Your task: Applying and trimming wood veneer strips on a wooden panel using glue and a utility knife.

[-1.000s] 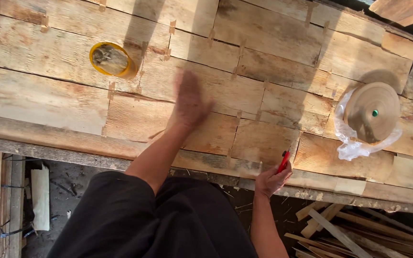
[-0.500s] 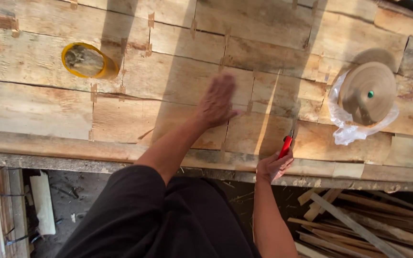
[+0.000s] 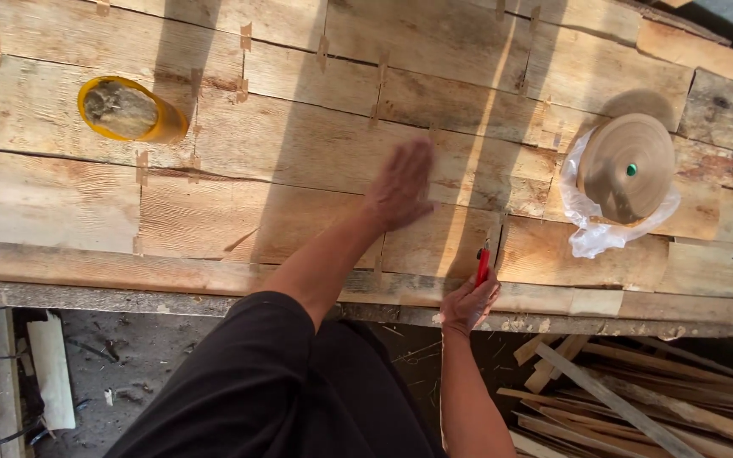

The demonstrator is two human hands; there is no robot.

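Two hands working: left hand (image 3: 400, 188) open, pressing flat on veneer sheets (image 3: 299, 161); right hand (image 3: 468, 304) gripping red cutter (image 3: 482, 265). Likely trimming seam; needing steady alignment next.

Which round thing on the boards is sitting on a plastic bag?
The tan roll on the right, with a green dot in its middle, sits on a clear bag. The yellow ring on the left lies straight on the wood.
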